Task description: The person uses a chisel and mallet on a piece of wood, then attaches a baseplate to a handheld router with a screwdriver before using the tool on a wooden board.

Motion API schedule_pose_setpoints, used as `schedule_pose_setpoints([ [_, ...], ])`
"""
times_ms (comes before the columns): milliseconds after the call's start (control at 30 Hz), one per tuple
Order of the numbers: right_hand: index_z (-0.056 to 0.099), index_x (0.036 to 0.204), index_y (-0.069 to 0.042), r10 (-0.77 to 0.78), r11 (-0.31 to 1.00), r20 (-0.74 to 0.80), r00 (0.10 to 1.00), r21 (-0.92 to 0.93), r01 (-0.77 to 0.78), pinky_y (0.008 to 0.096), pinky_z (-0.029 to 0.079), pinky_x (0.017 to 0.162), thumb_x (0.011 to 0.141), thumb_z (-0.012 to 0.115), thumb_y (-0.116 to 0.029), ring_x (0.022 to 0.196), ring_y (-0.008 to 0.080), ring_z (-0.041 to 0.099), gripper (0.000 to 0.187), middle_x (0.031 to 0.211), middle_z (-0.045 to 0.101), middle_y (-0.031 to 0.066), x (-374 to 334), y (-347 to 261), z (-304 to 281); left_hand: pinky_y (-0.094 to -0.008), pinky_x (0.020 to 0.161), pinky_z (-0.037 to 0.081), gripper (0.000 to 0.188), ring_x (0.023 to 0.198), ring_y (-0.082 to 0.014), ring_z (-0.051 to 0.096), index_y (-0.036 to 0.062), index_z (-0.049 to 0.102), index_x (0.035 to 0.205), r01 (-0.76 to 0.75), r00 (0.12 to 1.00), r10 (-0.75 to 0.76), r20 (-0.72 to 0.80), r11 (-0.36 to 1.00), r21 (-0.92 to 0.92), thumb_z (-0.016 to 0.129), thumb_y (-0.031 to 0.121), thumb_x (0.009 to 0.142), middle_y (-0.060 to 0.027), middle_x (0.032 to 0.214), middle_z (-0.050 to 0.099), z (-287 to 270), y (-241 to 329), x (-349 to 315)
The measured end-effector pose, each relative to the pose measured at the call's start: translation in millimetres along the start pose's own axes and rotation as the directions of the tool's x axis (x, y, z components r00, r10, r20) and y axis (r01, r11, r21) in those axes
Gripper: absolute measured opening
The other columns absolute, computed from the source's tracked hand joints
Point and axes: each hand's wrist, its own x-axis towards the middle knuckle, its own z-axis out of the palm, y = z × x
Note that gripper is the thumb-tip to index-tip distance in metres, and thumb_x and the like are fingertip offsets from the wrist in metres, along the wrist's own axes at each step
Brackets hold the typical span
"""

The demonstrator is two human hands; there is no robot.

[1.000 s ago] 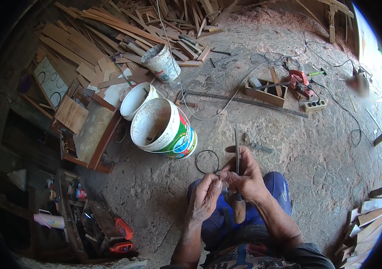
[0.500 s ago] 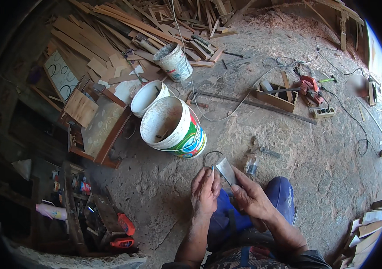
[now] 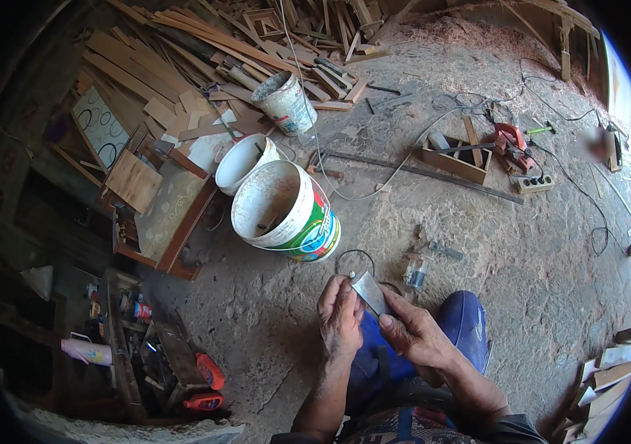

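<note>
My right hand [image 3: 417,333] is closed round a flat grey metal blade [image 3: 371,293], its thumb lying along the face. The blade's broad end tilts up toward my left hand [image 3: 340,314]. The fingers of that hand are pinched together on a small whitish piece [image 3: 352,274], of which only the tip shows beside the blade's corner. What kind of piece it is I cannot make out. Just beyond the hands, a dark cable loop [image 3: 356,251] and a small clear jar with dark contents [image 3: 414,275] rest on the rough floor.
A white bucket with a coloured label [image 3: 289,207] stands ahead to the left, with two more buckets behind it. To the right are an open wooden box [image 3: 457,161], a red power tool [image 3: 511,144] and a socket strip [image 3: 535,183]. Scrap wood [image 3: 182,52] is heaped far left.
The blade has swung slightly toward my left hand, and its broad end now meets the pinched fingertips. My left hand has turned a little; the surroundings are the same.
</note>
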Motion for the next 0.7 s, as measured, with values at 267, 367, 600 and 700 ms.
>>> schedule_pose_setpoints([
  [267,0.036,0.155,-0.003,0.081,0.995,0.056,0.995,0.046,-0.084,0.0394,0.047,0.1,0.105,0.053,-0.026,0.12,0.0307,0.063,0.058,0.131,0.062,0.0258,-1,-11,-4,-0.0201,0.046,0.027,0.019,0.053,-0.0031,0.035,0.0094,0.051,0.089,-0.037,0.999,0.037,0.009,0.999,0.037,0.051,0.018,0.106,0.0053,0.068,0.04,-4,-2,-1],
  [367,0.036,0.154,-0.002,0.041,0.999,0.032,0.999,0.019,-0.041,0.04,0.048,0.099,0.105,0.054,-0.026,0.117,0.0299,0.064,0.058,0.128,0.064,0.0257,0,-5,-3,-0.0204,0.047,0.027,0.02,0.055,-0.0031,0.035,0.0091,0.051,0.089,-0.064,0.998,0.063,0.01,0.995,0.073,0.05,0.019,0.106,0.0051,0.069,0.04,-4,-3,-2],
  [600,0.035,0.155,-0.001,0.029,0.997,-0.138,0.99,0.081,-0.018,0.0341,0.053,0.073,0.105,0.055,-0.033,0.08,0.0197,0.063,0.062,0.1,0.066,0.0149,5,2,-2,-0.0211,0.05,0.029,0.024,0.056,-0.0053,0.037,0.0073,0.049,0.088,-0.21,0.962,0.147,0.232,0.938,0.277,0.049,0.022,0.107,0.003,0.069,0.04,-1,-5,-10],
  [700,0.033,0.156,-0.001,0.078,0.981,-0.13,0.988,0.187,-0.053,0.0288,0.049,0.06,0.106,0.055,-0.037,0.066,0.0125,0.055,0.065,0.087,0.06,0.0067,2,-1,-10,-0.0218,0.047,0.029,0.026,0.054,-0.0061,0.036,0.0066,0.049,0.087,-0.079,0.988,0.065,0.137,0.992,0.096,0.049,0.023,0.108,0.0018,0.07,0.042,9,-4,-15],
])
